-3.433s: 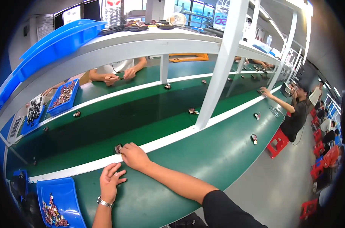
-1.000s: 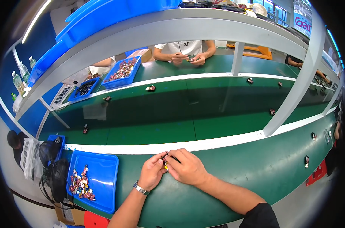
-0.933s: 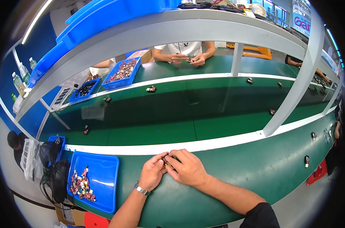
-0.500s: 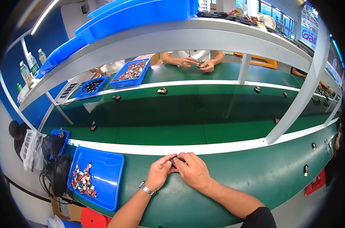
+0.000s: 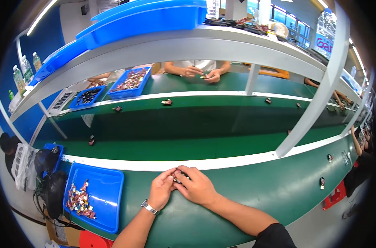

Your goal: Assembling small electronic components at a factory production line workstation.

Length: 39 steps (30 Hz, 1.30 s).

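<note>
Above the green tabletop [image 5: 221, 194], my left hand [image 5: 161, 191] and my right hand [image 5: 199, 188] meet around a small dark part [image 5: 180, 177] with reddish and light bits. The left fingers and thumb pinch it from one side; the right fingers curl over its top. Most of the part is covered, so its exact kind cannot be made out. To the left of my left wrist lies a blue tray [image 5: 109, 194] with a heap of small red, white and yellow electronic pieces [image 5: 81, 201].
A white rail [image 5: 188, 165] and a shelf frame [image 5: 183, 49] run across ahead. Small parts such as this one [image 5: 166, 102] lie on the green belt [image 5: 188, 149]. Opposite, a co-worker's hands [image 5: 202, 73] hold something small. Black cable bundles [image 5: 55, 186] sit beyond the tray.
My view has swung slightly to the right, so everything appears farther left. Both hands stay together on the small part, with only slight finger movement.
</note>
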Motion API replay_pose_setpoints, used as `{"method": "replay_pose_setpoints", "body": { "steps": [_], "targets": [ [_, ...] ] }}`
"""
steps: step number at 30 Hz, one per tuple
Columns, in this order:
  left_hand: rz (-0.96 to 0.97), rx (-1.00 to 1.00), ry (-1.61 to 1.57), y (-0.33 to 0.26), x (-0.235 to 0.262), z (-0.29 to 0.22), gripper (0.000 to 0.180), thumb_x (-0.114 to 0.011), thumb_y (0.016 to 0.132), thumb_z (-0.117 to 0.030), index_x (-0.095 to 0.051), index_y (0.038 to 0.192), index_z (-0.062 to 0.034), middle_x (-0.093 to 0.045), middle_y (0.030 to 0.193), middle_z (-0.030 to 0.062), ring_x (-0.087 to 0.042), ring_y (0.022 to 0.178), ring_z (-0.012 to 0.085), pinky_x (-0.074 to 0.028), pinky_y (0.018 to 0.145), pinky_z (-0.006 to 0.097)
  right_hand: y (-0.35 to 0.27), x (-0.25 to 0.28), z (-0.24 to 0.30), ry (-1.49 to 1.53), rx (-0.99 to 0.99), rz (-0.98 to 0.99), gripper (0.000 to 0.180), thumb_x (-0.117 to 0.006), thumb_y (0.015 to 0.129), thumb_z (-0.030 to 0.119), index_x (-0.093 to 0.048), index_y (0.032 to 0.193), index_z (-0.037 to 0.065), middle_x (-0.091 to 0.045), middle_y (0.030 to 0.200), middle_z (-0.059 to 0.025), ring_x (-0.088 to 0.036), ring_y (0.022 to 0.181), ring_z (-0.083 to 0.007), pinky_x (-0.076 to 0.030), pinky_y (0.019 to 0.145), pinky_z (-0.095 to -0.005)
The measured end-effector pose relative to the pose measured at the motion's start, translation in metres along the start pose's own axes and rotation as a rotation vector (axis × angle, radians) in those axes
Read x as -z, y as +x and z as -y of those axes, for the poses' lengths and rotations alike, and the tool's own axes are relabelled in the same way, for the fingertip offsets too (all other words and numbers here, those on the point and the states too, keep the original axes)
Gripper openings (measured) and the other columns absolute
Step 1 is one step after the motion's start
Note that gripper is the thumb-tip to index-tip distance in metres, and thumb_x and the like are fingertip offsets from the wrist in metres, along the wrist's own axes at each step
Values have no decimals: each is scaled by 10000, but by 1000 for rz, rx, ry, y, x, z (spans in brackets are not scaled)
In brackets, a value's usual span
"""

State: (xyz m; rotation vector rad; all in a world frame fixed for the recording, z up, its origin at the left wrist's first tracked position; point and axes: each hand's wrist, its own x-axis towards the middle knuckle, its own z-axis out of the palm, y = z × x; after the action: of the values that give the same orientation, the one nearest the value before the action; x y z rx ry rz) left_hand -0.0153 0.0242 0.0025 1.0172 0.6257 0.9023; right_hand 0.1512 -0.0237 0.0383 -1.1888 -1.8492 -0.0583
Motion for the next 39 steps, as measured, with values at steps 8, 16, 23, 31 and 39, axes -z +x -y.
{"method": "replay_pose_setpoints", "body": {
  "steps": [8, 16, 23, 31, 39],
  "targets": [
    [63, -42, 79, 2, -13, -3, 449, -506, 1033, -143, -384, 1444, -9, -510, 1421, 219, -591, 1213, 337, -552, 952, 480, 43, -3, -124, -225, -294, -257, 248, -749, 762, 124, -687, 990, 49, -658, 1126, -143, -626, 975, -335, -531, 838, -430],
    [29, -63, 114, 2, -6, 5, 382, -587, 984, -139, -494, 1331, -10, -599, 1284, 189, -639, 1104, 280, -588, 861, 413, -1, 27, -134, -244, -475, -352, 382, -749, 827, 220, -646, 1138, 24, -638, 1150, -170, -580, 1100, -363, -476, 934, -445],
    [-44, -63, 227, -1, -12, -1, 256, -540, 970, -33, -555, 1216, 38, -676, 1092, 155, -674, 931, 205, -578, 747, 313, -140, 214, -104, -796, -436, -370, 282, -701, 737, 101, -657, 1015, 112, -658, 990, -76, -600, 963, -299, -426, 801, -429],
    [-8, -96, 364, 1, -23, 3, 212, -548, 944, -16, -589, 1141, 50, -700, 971, 139, -676, 823, 184, -540, 676, 280, -304, 395, -142, -1328, -1382, -570, 626, -786, 789, 295, -539, 1289, 11, -594, 1208, -187, -536, 1168, -362, -443, 960, -483],
    [28, -71, 350, -1, -21, 2, 201, -569, 961, -65, -590, 1134, 37, -705, 948, 142, -679, 794, 183, -557, 691, 292, -269, 343, -167, -631, -874, -567, 588, -806, 717, 118, -580, 1248, 6, -687, 964, -125, -644, 895, -280, -519, 833, -394]
  ]
}}
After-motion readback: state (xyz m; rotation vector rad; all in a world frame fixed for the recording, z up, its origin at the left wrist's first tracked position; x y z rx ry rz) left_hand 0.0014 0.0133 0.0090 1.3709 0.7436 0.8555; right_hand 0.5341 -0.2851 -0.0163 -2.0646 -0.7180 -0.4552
